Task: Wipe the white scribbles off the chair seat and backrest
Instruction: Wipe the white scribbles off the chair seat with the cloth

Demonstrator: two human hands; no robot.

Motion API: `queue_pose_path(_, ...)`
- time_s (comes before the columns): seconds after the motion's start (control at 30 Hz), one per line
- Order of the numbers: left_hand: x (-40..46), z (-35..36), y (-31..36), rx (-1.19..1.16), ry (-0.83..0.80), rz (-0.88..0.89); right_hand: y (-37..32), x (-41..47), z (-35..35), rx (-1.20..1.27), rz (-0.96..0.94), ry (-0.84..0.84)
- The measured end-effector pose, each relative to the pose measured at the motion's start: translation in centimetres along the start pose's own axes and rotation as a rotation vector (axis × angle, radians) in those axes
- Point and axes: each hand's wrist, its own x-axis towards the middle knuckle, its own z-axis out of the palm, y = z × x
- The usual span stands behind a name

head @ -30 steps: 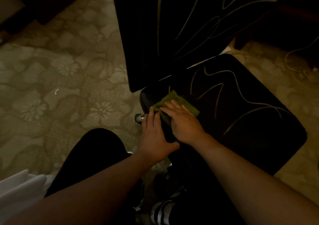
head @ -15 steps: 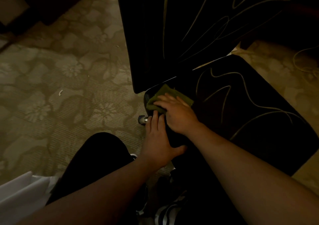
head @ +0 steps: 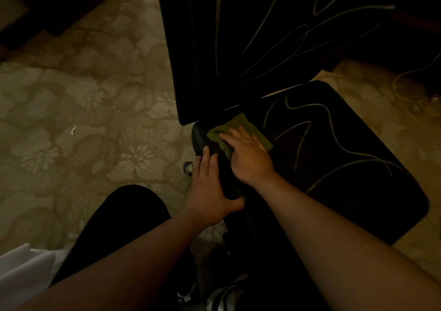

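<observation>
Wiping the near-left corner of a scribbled black chair seat

Looking down from the head camera in dim light, two bare forearms reach forward to a black chair.

The right hand (head: pixel 248 158) lies flat, palm down, on a green cloth (head: pixel 241 129). Its fingers (head: pixel 232 136) are spread and nearly straight, pressing the cloth onto the chair seat (head: pixel 346 191) rather than gripping it. The cloth sticks out beyond the fingertips and to their right, just under the lower edge of the backrest (head: pixel 262 36).

The left hand (head: pixel 210 186) rests open on the seat's left edge, just beside the right wrist. Its fingers (head: pixel 206 158) lie flat on the seat's edge, holding nothing, seemingly steadying the chair. Left of those fingers a small metal part (head: pixel 188 167) shows against the patterned carpet (head: pixel 71 120).

Compared with half a second earlier, the cloth and right hand sit slightly further right on the seat, away from the very corner. That suggests a short back-and-forth rubbing stroke over one patch.

The seat under and just around the right hand looks plain black. To the right of the fingers, looping white scribbles (head: pixel 310 129) cross most of the seat, untouched. More white lines cover the backrest above the fingers. By this reckoning the job is at an early stage, with most marks remaining.
</observation>
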Motion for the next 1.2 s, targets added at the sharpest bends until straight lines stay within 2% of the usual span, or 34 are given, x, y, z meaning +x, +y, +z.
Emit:
queue_pose_path(0.1, 0.1, -0.3, 0.2, 0.023, 0.006, 0.000, 2.9, -0.7, -0.5, -0.014, 0.135, 0.100)
queue_pose_path(0.2, 0.0, 0.0, 0.9, 0.090, 0.001, 0.045, 3.4, -1.6, -0.5, -0.022, 0.198, 0.097)
queue_pose_path(0.3, -0.4, 1.2, 1.8, 0.166, 0.001, 0.127, 1.9, -3.2, 0.0, 0.000, 0.125, 0.020)
queue_pose_path(0.4, -0.4, 2.6, 1.8, 0.234, -0.029, 0.124, 1.8, -5.4, 0.0, 0.027, -0.004, -0.040)
queue_pose_path(0.47, -0.4, 3.0, 1.3, 0.269, -0.028, 0.140, 2.9, -6.2, -0.4, 0.024, 0.000, -0.029)
queue_pose_path(0.67, 0.4, 2.3, 0.7, 0.323, -0.027, 0.143, 6.9, -7.8, -1.5, 0.031, 0.248, 0.105)
queue_pose_path(0.77, 1.0, 1.8, 1.0, 0.335, -0.030, 0.142, 6.6, -8.9, -1.4, 0.035, 0.306, 0.129)
queue_pose_path(0.9, 1.1, 1.5, 2.3, 0.341, -0.035, 0.103, 3.3, -10.5, -0.4, -0.006, 0.192, 0.081)
queue_pose_path(1.03, -1.0, 3.3, 3.9, 0.270, 0.000, 0.145, 2.2, -12.6, 0.1, 0.005, 0.052, 0.010)
queue_pose_path(1.2, -2.2, 5.3, 3.4, 0.356, 0.028, 0.125, 4.9, -12.6, -1.0, -0.025, 0.196, 0.076)
